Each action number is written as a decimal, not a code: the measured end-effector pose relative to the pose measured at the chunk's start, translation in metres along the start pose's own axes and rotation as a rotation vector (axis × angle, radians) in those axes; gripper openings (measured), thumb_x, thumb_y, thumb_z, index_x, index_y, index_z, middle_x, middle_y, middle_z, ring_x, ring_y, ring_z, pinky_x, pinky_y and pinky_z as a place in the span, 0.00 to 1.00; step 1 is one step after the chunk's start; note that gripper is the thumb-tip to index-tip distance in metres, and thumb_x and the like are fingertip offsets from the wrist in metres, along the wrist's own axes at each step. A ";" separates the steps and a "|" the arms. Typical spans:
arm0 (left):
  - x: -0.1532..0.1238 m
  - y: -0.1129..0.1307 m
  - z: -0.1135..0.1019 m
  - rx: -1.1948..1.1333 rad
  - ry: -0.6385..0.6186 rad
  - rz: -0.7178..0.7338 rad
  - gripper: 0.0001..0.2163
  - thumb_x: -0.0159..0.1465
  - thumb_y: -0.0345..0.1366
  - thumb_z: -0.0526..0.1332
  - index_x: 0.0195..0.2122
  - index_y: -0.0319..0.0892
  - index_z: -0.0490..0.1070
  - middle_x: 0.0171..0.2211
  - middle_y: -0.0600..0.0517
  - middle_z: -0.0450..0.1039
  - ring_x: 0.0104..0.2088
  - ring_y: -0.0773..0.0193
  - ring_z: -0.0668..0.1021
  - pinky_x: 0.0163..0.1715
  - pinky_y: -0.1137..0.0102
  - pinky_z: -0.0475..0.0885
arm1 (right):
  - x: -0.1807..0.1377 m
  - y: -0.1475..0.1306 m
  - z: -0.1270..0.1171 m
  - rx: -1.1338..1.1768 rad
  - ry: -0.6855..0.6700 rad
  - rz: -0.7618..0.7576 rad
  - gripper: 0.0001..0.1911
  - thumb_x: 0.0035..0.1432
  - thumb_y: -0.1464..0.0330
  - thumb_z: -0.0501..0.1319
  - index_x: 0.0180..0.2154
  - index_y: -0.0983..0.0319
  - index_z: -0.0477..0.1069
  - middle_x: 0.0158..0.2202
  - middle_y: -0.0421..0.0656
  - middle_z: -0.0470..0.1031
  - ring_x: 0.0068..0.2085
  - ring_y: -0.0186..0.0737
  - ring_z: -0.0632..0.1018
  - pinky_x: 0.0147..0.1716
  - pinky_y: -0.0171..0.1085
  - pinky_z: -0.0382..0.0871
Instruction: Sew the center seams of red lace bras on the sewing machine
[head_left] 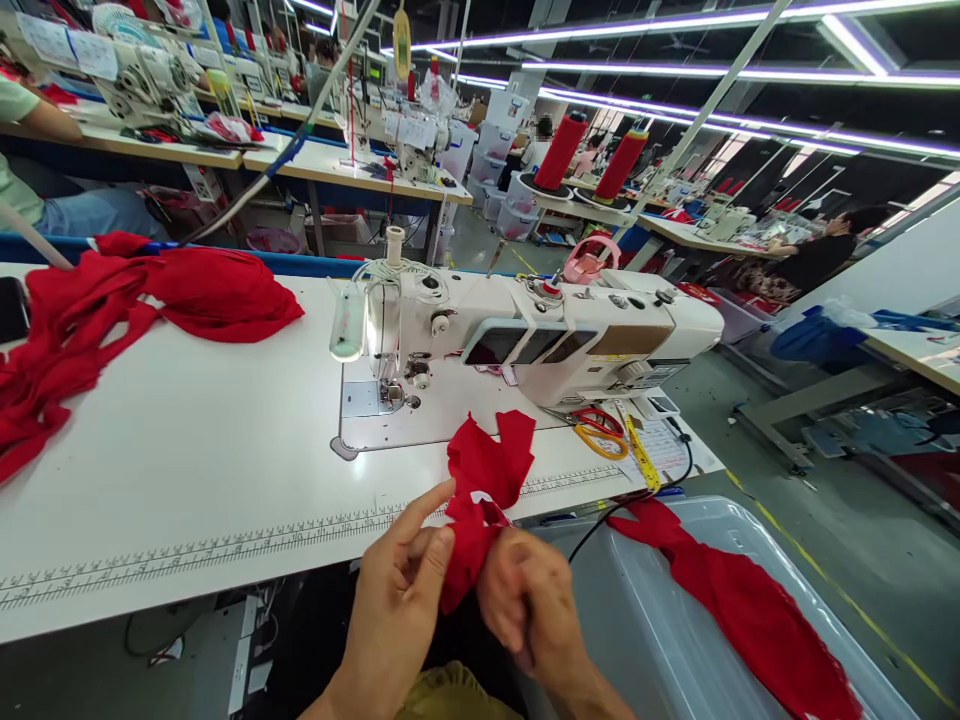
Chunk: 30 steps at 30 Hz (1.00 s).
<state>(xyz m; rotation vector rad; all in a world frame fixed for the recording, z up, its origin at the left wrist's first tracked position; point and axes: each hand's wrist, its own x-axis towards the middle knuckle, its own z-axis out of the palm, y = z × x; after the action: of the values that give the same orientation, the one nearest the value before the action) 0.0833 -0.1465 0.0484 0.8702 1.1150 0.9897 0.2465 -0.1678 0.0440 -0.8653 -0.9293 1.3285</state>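
A small piece of red fabric [491, 465] lies partly on the front edge of the sewing table and hangs over it, with a bit of white showing in its folds. At its left edge is my left hand [401, 590], thumb and forefinger against the cloth and the other fingers curled. My right hand [529, 600] is closed on the lower right part of the same fabric, its fingertips partly hidden. Just beyond the cloth stands a white sewing machine [480, 310], its needle area [390, 390] to the left of the fabric.
Red cloth is heaped [217, 295] on the table's left. Scissors with red and orange handles [600, 432], a yellow tape measure [643, 455] and a paper [667, 445] lie right. A lidded plastic bin [645, 590] carries more red fabric [750, 600]. Other people work at machines beyond.
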 end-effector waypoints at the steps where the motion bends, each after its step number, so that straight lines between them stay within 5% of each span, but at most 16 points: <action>1: 0.003 -0.003 -0.006 -0.025 0.039 -0.027 0.36 0.59 0.55 0.65 0.64 0.39 0.65 0.20 0.59 0.64 0.23 0.68 0.67 0.27 0.73 0.66 | 0.002 -0.010 -0.004 0.046 0.071 -0.116 0.23 0.67 0.57 0.55 0.22 0.58 0.54 0.15 0.28 0.47 0.11 0.24 0.47 0.08 0.27 0.43; 4: 0.006 -0.009 -0.021 -0.079 0.096 -0.076 0.37 0.58 0.53 0.66 0.66 0.43 0.62 0.20 0.59 0.67 0.23 0.66 0.70 0.32 0.70 0.70 | 0.007 -0.034 -0.014 -0.034 0.189 -0.304 0.21 0.70 0.62 0.51 0.24 0.58 0.55 0.17 0.29 0.47 0.12 0.26 0.48 0.10 0.27 0.48; 8: -0.001 -0.002 -0.020 -0.032 0.068 -0.037 0.37 0.61 0.54 0.64 0.69 0.48 0.56 0.20 0.60 0.67 0.24 0.66 0.70 0.33 0.71 0.70 | 0.008 -0.032 -0.014 -0.689 -0.041 -0.284 0.14 0.72 0.62 0.50 0.37 0.59 0.70 0.27 0.40 0.68 0.26 0.34 0.72 0.24 0.33 0.67; 12: -0.008 0.009 -0.009 0.075 0.064 0.020 0.36 0.63 0.54 0.62 0.69 0.46 0.56 0.19 0.61 0.64 0.22 0.69 0.66 0.27 0.74 0.63 | 0.012 -0.022 -0.004 -1.040 -0.194 -0.457 0.09 0.68 0.62 0.59 0.46 0.58 0.71 0.38 0.45 0.72 0.37 0.40 0.74 0.35 0.38 0.71; 16: -0.008 0.003 -0.006 0.109 0.049 0.062 0.36 0.64 0.53 0.61 0.70 0.46 0.54 0.22 0.59 0.68 0.23 0.68 0.67 0.28 0.73 0.65 | 0.022 -0.023 0.006 -1.191 -0.280 -0.566 0.14 0.63 0.59 0.65 0.45 0.60 0.70 0.39 0.45 0.72 0.40 0.41 0.73 0.38 0.39 0.71; 23: -0.004 -0.011 -0.008 0.166 -0.016 0.104 0.34 0.63 0.50 0.62 0.69 0.46 0.57 0.23 0.57 0.72 0.25 0.64 0.72 0.31 0.72 0.71 | 0.038 -0.026 0.016 -1.557 -0.513 -0.566 0.14 0.73 0.65 0.50 0.36 0.63 0.68 0.35 0.46 0.70 0.36 0.41 0.67 0.28 0.36 0.60; 27: -0.002 -0.015 -0.006 0.146 0.046 0.165 0.33 0.62 0.50 0.63 0.66 0.43 0.62 0.23 0.55 0.73 0.24 0.64 0.73 0.29 0.72 0.73 | 0.036 -0.019 0.020 -1.681 -0.451 -0.708 0.14 0.71 0.68 0.47 0.35 0.63 0.68 0.35 0.48 0.70 0.36 0.44 0.68 0.25 0.38 0.58; 30: 0.010 -0.025 -0.010 0.198 0.030 0.220 0.31 0.61 0.51 0.63 0.64 0.44 0.66 0.20 0.55 0.73 0.22 0.63 0.74 0.28 0.71 0.73 | 0.041 -0.003 0.018 -1.649 -0.332 -1.007 0.15 0.68 0.74 0.46 0.31 0.62 0.67 0.29 0.46 0.68 0.32 0.42 0.68 0.24 0.38 0.56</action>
<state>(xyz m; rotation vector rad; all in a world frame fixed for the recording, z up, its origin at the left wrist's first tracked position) 0.0800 -0.1448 0.0197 1.1602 1.1742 1.0872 0.2321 -0.1276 0.0557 -1.0264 -2.3511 -0.4516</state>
